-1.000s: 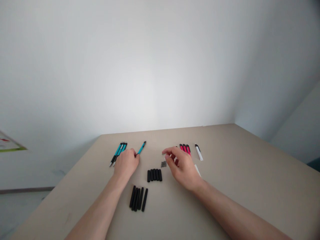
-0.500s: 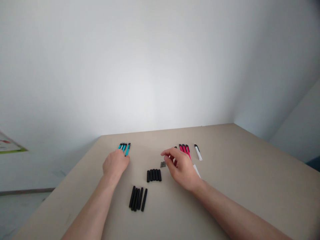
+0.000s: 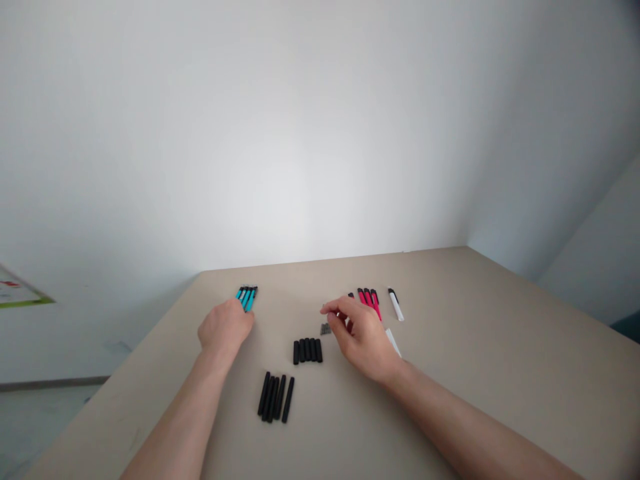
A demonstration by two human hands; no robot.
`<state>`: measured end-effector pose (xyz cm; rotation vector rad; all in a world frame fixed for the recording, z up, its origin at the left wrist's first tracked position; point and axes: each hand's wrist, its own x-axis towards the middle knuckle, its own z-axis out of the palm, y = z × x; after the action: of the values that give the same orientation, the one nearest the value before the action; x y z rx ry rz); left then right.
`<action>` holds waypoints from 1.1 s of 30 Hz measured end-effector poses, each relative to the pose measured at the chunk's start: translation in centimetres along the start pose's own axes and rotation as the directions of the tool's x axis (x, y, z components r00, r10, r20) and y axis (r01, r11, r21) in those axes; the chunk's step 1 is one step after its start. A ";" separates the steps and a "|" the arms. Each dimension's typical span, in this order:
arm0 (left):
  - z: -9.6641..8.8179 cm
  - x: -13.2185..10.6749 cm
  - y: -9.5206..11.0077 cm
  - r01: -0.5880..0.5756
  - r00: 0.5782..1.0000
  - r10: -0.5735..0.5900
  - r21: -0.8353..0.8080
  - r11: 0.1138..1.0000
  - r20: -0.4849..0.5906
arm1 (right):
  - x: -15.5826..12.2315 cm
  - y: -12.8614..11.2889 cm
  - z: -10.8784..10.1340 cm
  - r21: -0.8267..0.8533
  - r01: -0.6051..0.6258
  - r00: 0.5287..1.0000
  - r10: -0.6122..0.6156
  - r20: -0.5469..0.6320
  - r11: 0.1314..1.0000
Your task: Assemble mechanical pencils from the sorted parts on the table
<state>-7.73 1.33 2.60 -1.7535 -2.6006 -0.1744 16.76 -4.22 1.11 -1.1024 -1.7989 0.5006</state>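
Note:
My left hand [image 3: 227, 330] is at the far left of the table, its fingers closed around the near end of the rightmost teal pen [image 3: 251, 300]. That pen lies against several more teal pens [image 3: 243, 293] with black tops; the fingertips are mostly hidden behind the hand. Over the middle right, my right hand [image 3: 363, 337] hovers with loosely bent fingers, thumb and forefinger apart and nothing visible between them. Just left of its thumb are small grey metal pieces [image 3: 325, 329]. Beyond it lie several pink pens [image 3: 369, 297], partly covered by the hand.
Several short black tubes [image 3: 307, 351] stand in a row mid-table, with several longer black tubes [image 3: 275, 398] nearer me. A white pen [image 3: 396, 305] lies at the back right. White pieces [image 3: 393, 341] show beside my right wrist. A wall [image 3: 300, 133] rises behind the table [image 3: 450, 320].
My left hand has shifted slightly left, bringing the rightmost teal pen up against the other teal pens. My right hand has hardly moved.

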 end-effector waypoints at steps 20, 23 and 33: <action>-0.2 0.2 0.0 0.018 0.998 -0.023 0.070 0.997 0.067 | 0.0 -0.1 -0.1 0.004 0.008 1.000 -0.008 0.012 1.000; -0.2 0.3 -0.1 0.017 0.998 -0.021 0.071 0.997 0.055 | -0.1 -0.1 -0.1 0.002 0.005 1.000 -0.005 0.015 1.000; -0.2 0.7 -0.4 0.030 0.998 -0.033 0.054 0.998 0.053 | -0.1 -0.1 0.0 0.000 0.012 1.000 -0.012 0.018 1.000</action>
<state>-8.36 1.78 2.79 -1.7250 -2.6451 -0.0587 16.68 -4.40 1.15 -1.0895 -1.8206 0.5043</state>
